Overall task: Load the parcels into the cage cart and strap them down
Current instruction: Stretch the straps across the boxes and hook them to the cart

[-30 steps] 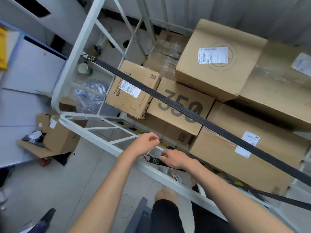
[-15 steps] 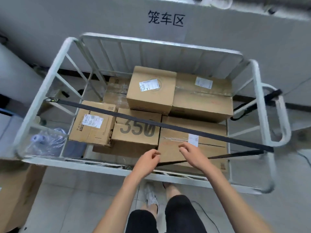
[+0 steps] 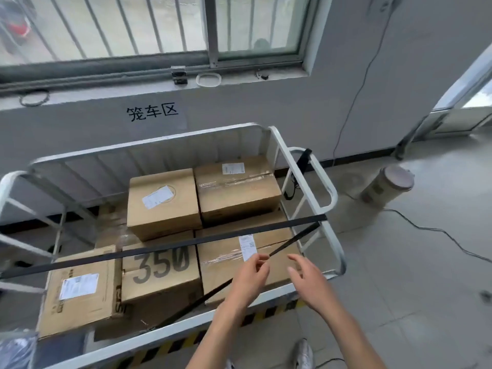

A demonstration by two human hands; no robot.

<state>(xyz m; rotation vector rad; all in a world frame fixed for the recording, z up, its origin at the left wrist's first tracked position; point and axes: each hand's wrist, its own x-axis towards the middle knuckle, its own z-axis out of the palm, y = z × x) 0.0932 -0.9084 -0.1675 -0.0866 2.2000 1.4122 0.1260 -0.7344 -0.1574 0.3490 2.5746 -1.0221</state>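
Observation:
A white cage cart [image 3: 277,291] holds several cardboard parcels, among them one marked 350 [image 3: 159,265], a labelled one at the left [image 3: 80,288] and two stacked at the back [image 3: 162,203]. One black strap [image 3: 159,247] runs taut across the cart from the left rail to the right rail. A second black strap [image 3: 292,239] slants from the right rail down to the front rail. My left hand [image 3: 250,272] pinches this second strap above the front right parcel [image 3: 221,251]. My right hand [image 3: 306,278] hovers beside it, fingers spread, holding nothing.
The cart stands against a grey wall with a painted sign [image 3: 151,113] under a barred window. A cylindrical canister [image 3: 386,187] and a cable [image 3: 439,233] lie on the floor to the right. A plastic bag [image 3: 16,350] sits at the lower left. Hazard tape [image 3: 165,350] marks the floor.
My view has risen and swung right. My left hand has moved right along the front of the cart, lifting the second strap. My right hand has left the strap's end and opened.

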